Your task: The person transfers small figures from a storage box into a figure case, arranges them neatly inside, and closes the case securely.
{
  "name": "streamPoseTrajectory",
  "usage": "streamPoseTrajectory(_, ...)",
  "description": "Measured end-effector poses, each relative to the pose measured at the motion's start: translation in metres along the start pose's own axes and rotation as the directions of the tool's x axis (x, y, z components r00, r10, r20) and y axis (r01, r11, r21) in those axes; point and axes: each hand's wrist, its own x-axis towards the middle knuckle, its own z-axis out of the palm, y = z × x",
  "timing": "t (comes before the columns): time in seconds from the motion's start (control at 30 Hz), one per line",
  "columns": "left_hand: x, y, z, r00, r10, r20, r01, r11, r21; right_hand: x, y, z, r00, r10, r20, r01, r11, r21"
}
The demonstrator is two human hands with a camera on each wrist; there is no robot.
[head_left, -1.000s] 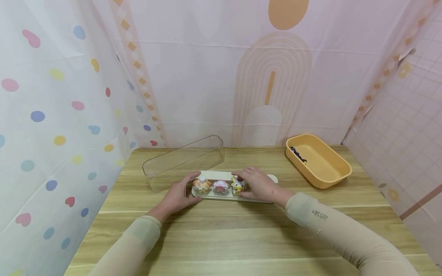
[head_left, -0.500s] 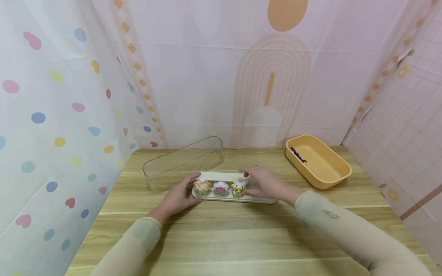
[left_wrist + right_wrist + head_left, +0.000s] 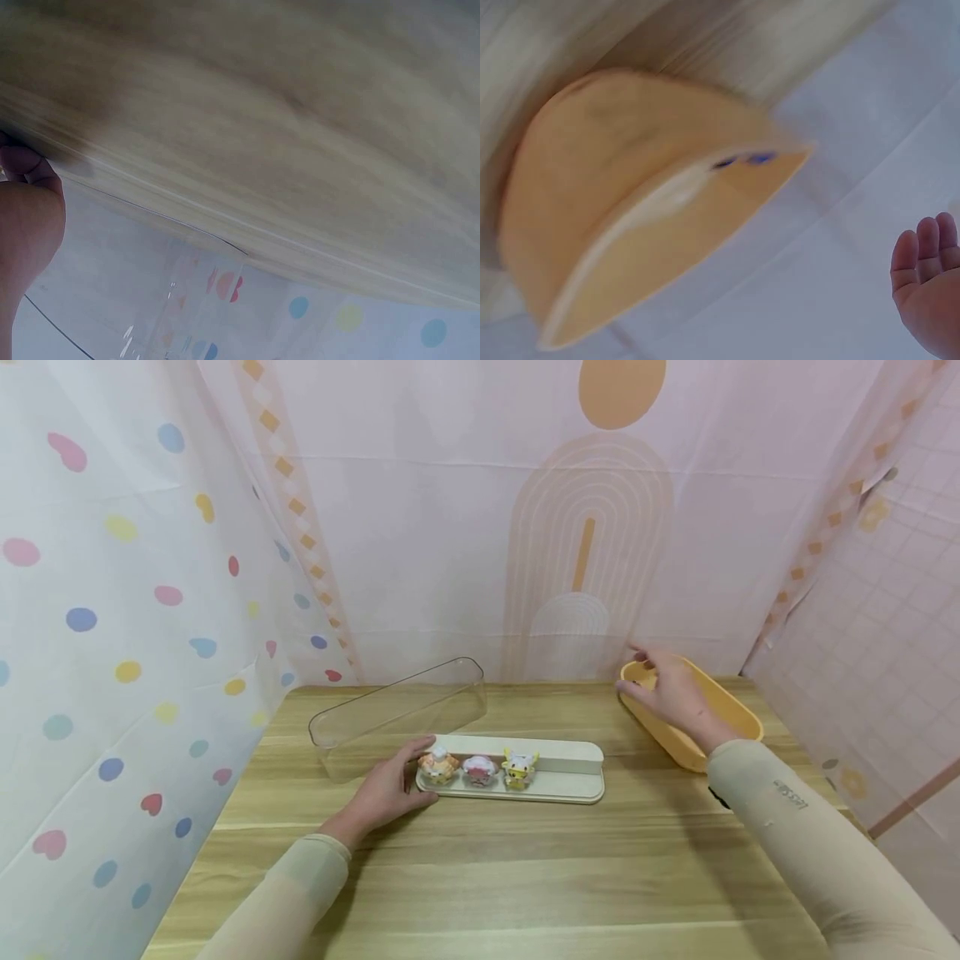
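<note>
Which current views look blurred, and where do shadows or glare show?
Head view: figurines fairly clear, soft shadows on the wooden table. Left wrist view: dim, table grain smeared, small white glints low, left of centre. Right wrist view: yellow tub blurred, dark-blue contents mere smudges, right hand crisper.

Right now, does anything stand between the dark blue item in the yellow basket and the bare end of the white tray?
Yes: the left wall of the yellow basket, beside the dark blue item; beyond, nothing visible before the white tray.
</note>
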Motion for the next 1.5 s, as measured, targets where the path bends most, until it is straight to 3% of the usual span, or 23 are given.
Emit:
streamPoseTrajectory(0.1, 0.0, -0.001, 0.0, 1.0, 0.006, -0.003, -0.006, 1.0, -0.002, 0.002, 0.02, -0.01, 0.99, 0.141, -0.013, -0.139, 0.987, 0.081)
streamPoseTrajectory(0.27, -0.001, -0.002, 0.001, 1.0, -0.001, -0.003, 0.001, 1.0, -0.008, 0.004, 0.042, -0.018, 0.948, 0.319, 0.013, -0.318, 0.939, 0.131)
streamPoseTrajectory(0.57, 0.001, 0.001, 0.002, 1.0, 0.016, -0.002, -0.016, 1.0, 0.008, 0.004, 0.068, -0.017, 0.872, 0.449, 0.194, -0.465, 0.884, 0.045)
streamPoseTrajectory(0.7, 0.003, 0.002, 0.004, 1.0, 0.019, -0.001, -0.019, 1.0, 0.018, 0.0, 0.078, -0.016, 0.847, 0.446, 0.289, -0.464, 0.886, -0.007)
streamPoseTrajectory(0.93, 0.004, 0.006, 0.006, 1.0, 0.009, 0.006, -0.009, 1.0, 0.003, -0.004, 0.083, -0.007, 0.846, 0.393, 0.361, -0.388, 0.917, -0.091)
streamPoseTrajectory(1.13, 0.003, 0.006, 0.006, 1.0, 0.015, 0.009, -0.015, 1.0, -0.012, -0.005, 0.085, -0.001, 0.863, 0.357, 0.358, -0.332, 0.934, -0.131)
streamPoseTrajectory(1.5, 0.005, 0.011, 0.004, 1.0, 0.022, 0.02, -0.022, 1.0, -0.001, -0.012, 0.09, -0.007, 0.866, 0.351, 0.355, -0.335, 0.936, -0.109)
